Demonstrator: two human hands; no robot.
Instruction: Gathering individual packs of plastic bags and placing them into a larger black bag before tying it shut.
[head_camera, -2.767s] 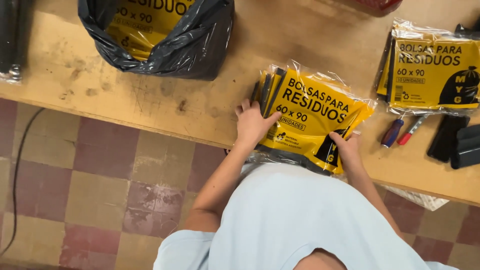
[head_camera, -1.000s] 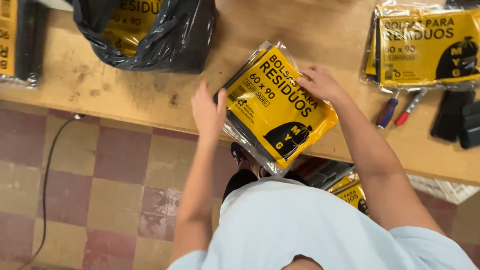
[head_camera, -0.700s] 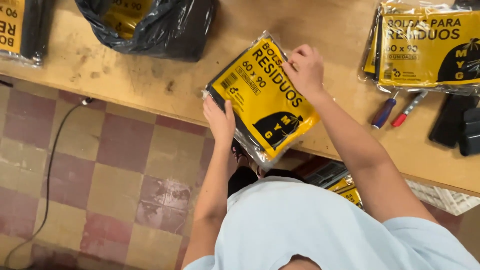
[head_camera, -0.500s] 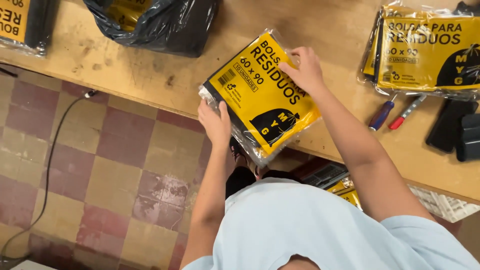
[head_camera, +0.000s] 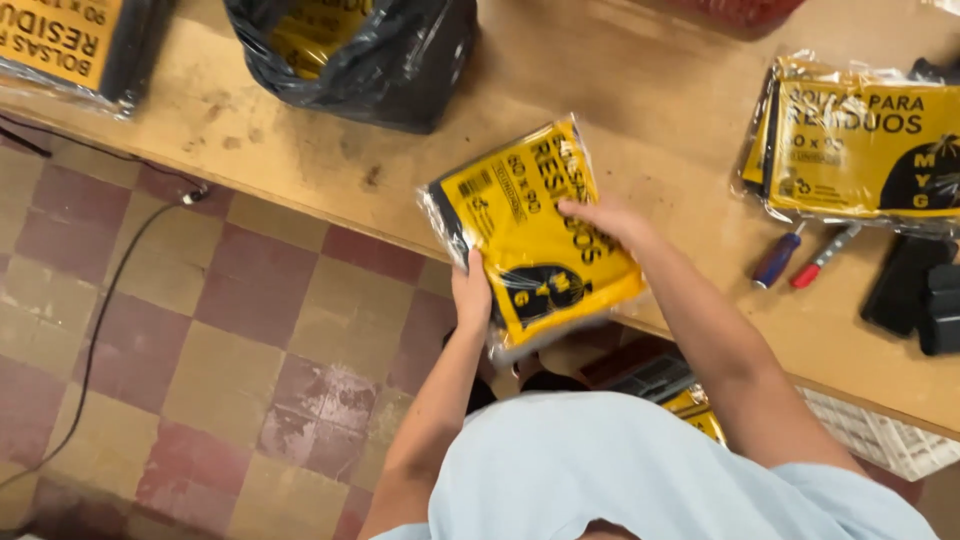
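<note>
Both my hands hold a yellow and black packet of rubbish bags (head_camera: 520, 225) in clear wrap, lifted over the near edge of the wooden table (head_camera: 640, 120). My left hand (head_camera: 472, 296) grips its lower left edge from beneath. My right hand (head_camera: 608, 218) lies on its top face, fingers spread over the print. The packet is tilted, its long side running up and away from me.
An open black bin bag (head_camera: 370, 55) with yellow packets inside stands at the back. More packets lie at the right (head_camera: 865, 145) and far left (head_camera: 70, 40). Two screwdrivers (head_camera: 800, 255) and black items (head_camera: 920, 295) lie at the right. A cable (head_camera: 100, 320) crosses the tiled floor.
I have picked the packet off the table edge and turned it from lying sideways to pointing away, shifting it left. My view has drifted left too.
</note>
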